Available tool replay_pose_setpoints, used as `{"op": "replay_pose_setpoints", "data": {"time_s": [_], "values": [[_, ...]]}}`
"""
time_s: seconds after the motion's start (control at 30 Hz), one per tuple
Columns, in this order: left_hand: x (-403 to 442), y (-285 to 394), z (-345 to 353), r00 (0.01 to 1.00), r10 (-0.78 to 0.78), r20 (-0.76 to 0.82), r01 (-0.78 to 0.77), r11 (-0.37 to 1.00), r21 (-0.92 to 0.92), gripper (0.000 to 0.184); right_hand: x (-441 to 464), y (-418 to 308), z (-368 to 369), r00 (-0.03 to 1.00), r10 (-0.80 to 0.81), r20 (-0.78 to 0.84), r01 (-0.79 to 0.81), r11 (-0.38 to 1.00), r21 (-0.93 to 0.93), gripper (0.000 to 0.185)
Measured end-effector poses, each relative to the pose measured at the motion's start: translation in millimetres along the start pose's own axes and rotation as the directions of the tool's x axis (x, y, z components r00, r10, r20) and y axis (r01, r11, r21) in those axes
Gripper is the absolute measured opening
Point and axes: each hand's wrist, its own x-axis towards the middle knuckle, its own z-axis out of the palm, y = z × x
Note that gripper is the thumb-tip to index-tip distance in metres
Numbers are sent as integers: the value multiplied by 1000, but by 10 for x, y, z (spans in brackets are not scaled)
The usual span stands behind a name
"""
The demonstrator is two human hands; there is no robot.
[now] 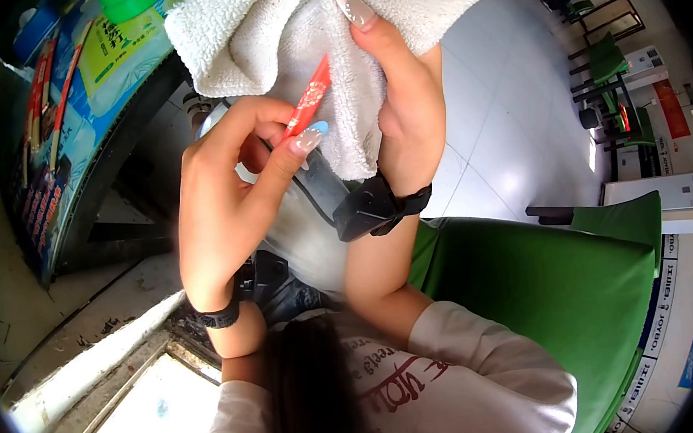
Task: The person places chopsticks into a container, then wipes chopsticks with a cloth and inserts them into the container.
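Note:
My left hand point(231, 173) pinches a slim red packet point(309, 100) with white print, which looks like a paper chopstick sleeve. It slants up and right, its upper end lying against a white terry towel point(252, 35). My right hand point(409, 87) is closed on the towel, with the thumb pressed on its front and the other fingers hidden behind the cloth. Part of the towel hangs down between the two hands. Black devices with straps sit on both wrists.
On the left, a table point(105, 97) with a printed cover bears several red and pale sticks point(46, 94), a green container point(130, 0) and a blue round item point(35, 33). A green chair point(534, 282) is on the right. Tiled floor point(487, 122) stretches beyond, with more green chairs.

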Motion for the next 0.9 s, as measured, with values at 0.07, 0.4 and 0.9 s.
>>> {"op": "replay_pose_setpoints", "data": {"time_s": [0.07,0.4,0.9], "values": [[-2,-13,-23,1000,-23,-2,23,1000,5,13,14,-12,-159,970,46,240,-59,997,48,35],[34,-56,19,995,33,-96,-33,999,7,14,84,133,-369,951,-71,301,100,992,-82,50],[10,-151,49,975,57,-217,-91,984,-153,40,211,133,-645,906,70,417,151,868,-473,52]]}}
